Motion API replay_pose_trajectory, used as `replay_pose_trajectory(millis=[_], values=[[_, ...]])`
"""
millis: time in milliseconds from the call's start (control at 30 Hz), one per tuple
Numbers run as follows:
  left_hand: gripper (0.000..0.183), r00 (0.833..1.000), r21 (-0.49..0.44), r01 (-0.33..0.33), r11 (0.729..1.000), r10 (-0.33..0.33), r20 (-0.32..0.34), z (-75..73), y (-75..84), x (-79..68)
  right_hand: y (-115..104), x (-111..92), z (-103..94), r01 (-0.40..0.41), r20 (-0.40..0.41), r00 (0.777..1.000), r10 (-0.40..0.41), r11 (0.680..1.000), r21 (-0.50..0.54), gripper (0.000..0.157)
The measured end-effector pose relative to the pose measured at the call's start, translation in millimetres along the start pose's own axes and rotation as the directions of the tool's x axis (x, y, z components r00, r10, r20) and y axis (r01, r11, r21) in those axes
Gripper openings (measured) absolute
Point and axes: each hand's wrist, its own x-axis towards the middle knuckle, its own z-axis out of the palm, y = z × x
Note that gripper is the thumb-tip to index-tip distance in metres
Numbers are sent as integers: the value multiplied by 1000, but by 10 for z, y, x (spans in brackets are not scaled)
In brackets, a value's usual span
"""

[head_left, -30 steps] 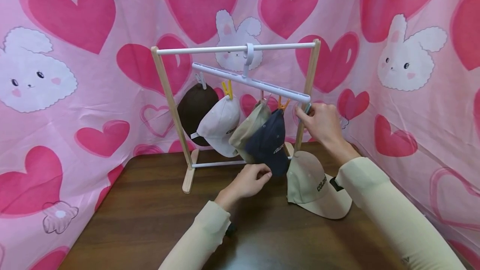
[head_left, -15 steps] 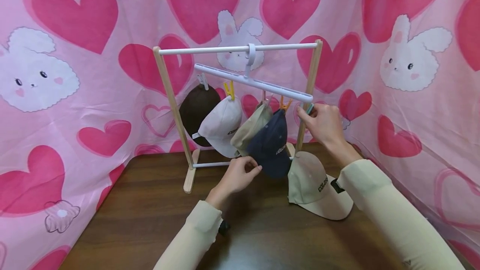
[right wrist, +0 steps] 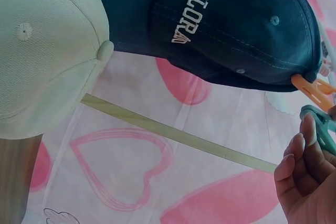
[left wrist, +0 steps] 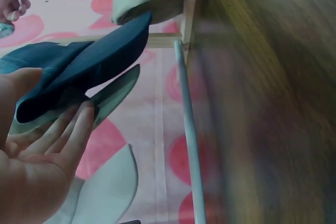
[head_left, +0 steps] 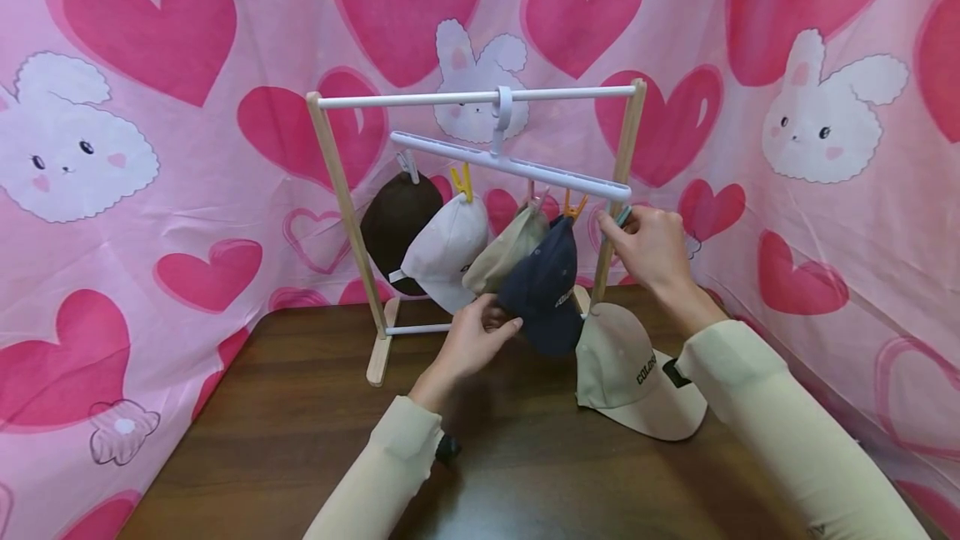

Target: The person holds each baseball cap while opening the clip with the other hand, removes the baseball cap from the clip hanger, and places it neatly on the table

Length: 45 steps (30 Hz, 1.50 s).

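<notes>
My right hand (head_left: pixel 652 244) pinches a teal clothespin (right wrist: pixel 321 129) by the low right end of the tilted white hanger (head_left: pixel 510 163). My left hand (head_left: pixel 468 344) reaches to the rear lower edge of a navy cap (head_left: pixel 542 282); in the left wrist view that edge lies between thumb and nearly straight fingers, which touch the underside. An orange clothespin (head_left: pixel 574 206) holds the navy cap, and a khaki cap (head_left: pixel 506 250) hangs behind it from a pink one. White (head_left: pixel 444 247) and dark brown (head_left: pixel 397 219) caps hang farther left. A beige cap (head_left: pixel 615 352) sits below my right hand.
The hanger hooks over the white top bar (head_left: pixel 405 99) of a wooden-legged rack (head_left: pixel 341 190). A lower bar (left wrist: pixel 189 129) runs between its feet. The rack stands on a dark wooden table (head_left: pixel 292 432), with a pink heart-print cloth (head_left: pixel 285 15) behind and on both sides.
My left hand has moved left and up to the rear of the navy cap. My right hand and the teal clothespin have shifted only slightly. The hanging caps have swung a little.
</notes>
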Motion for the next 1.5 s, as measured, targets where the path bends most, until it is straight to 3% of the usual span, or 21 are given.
replay_pose_trajectory(millis=[267,600,1067,1500], values=[[44,999,-86,35,996,-36,-15,6,43,74,10,13,-6,12,-16,1000,-11,1000,15,42],[43,1000,-175,6,985,-4,12,9,105,144,40,48,-62,-6,-34,999,6,1000,26,43],[22,996,-153,-87,984,84,-27,3,107,163,45,59,-74,-25,-14,1000,25,999,30,48],[12,995,-121,-93,988,88,-46,20,107,171,-3,24,-60,-80,15,997,80,997,-23,66]])
